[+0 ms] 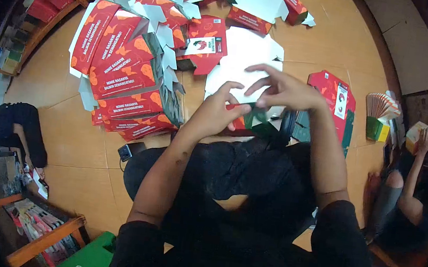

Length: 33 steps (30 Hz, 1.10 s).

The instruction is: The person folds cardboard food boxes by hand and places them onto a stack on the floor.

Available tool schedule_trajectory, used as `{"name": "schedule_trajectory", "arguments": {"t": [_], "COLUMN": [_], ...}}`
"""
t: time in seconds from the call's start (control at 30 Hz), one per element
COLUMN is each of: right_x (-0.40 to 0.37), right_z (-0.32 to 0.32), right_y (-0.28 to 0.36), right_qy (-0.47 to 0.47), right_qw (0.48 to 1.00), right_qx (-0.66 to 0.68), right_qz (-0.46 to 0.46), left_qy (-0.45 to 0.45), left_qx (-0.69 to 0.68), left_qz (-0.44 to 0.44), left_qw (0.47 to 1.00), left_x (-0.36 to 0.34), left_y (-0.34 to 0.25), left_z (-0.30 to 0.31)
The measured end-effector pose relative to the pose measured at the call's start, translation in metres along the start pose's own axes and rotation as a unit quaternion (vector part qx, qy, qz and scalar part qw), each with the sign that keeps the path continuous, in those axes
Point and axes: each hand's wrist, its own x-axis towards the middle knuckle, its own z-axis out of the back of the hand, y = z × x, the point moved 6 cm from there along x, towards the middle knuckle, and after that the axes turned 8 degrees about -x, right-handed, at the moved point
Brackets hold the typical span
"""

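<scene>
Seated on a wooden floor (83,140), both hands raised just above a lap in dark clothing.

Left hand (215,114): closed, fingers curled in tight, thumb lifted, gripping the near edge of a partly folded carton (251,117) with red, green and white panels. Knuckles toward the camera, wrist bent slightly inward.

Right hand (284,88): spread open, no clench. Index and middle fingers long and splayed toward the left, thumb tip and lower fingertips down on the top of the same carton, touching its pale flap. Palm arched above it, not flat against it.

Carton held between the two hands, in front of the knees, tilted, one green side facing down toward the lap. Exact fold of the flaps hidden by the fingers.

Just beyond the hands, flat white blanks (252,46) lying printed side down on the floor. To the left, a tall leaning stack of red cartons (124,72) with white lettering and jagged grey flaps. To the right, near the right forearm, a single red carton (336,91) on its side, then a fanned bundle of paper (381,103) above a small green box (376,129).

At the far right edge, another person's hand (424,141) around a small pale box (415,131). At the far left, a second person in black (11,128), bent over.
</scene>
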Motion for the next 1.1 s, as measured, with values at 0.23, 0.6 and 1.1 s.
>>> {"name": "schedule_trajectory", "arguments": {"t": [0.23,0.6,1.1], "right_x": [-0.016,0.019,0.03], "right_z": [0.017,-0.001,-0.005], "right_y": [-0.022,-0.061,-0.065], "right_qy": [0.095,0.007,0.113], "right_qw": [0.981,0.887,0.92], "right_qx": [-0.169,-0.458,-0.371], "right_qz": [-0.013,-0.059,-0.053], "left_qy": [0.013,-0.081,-0.187], "left_qx": [-0.258,0.044,0.246], "left_qz": [-0.005,-0.171,-0.263], "left_qw": [0.966,0.981,0.914], "left_x": [0.021,0.028,0.013], "left_y": [0.024,0.038,0.016], "left_z": [0.02,-0.01,-0.013]}}
